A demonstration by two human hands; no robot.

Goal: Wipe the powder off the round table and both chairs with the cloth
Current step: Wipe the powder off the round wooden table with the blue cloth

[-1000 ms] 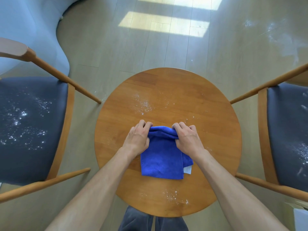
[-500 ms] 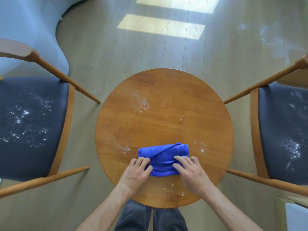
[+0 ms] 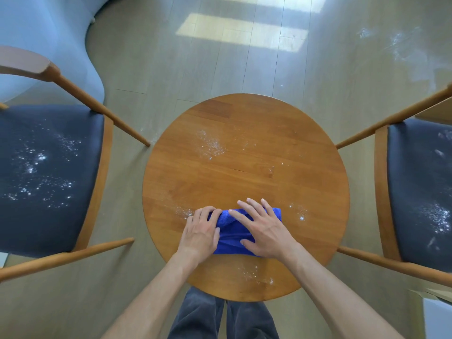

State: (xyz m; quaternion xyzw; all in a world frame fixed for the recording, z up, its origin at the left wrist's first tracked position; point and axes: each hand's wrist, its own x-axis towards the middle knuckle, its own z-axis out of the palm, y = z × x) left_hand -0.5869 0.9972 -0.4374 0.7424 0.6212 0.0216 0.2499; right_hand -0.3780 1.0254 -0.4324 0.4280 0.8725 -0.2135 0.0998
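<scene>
The blue cloth (image 3: 234,237) lies folded on the round wooden table (image 3: 281,148), under both hands near the table's near edge. White powder (image 3: 210,145) dots the tabletop — a patch well beyond the fingertips, specks either side of the hands, more toward the wrists. Both dark-seated chairs — left (image 3: 51,177) and right (image 3: 420,192) — are speckled too.

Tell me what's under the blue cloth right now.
The cloth lies folded on the round table, both hands on it. Powder shows beside its left edge; whatever lies beneath is covered.
</scene>
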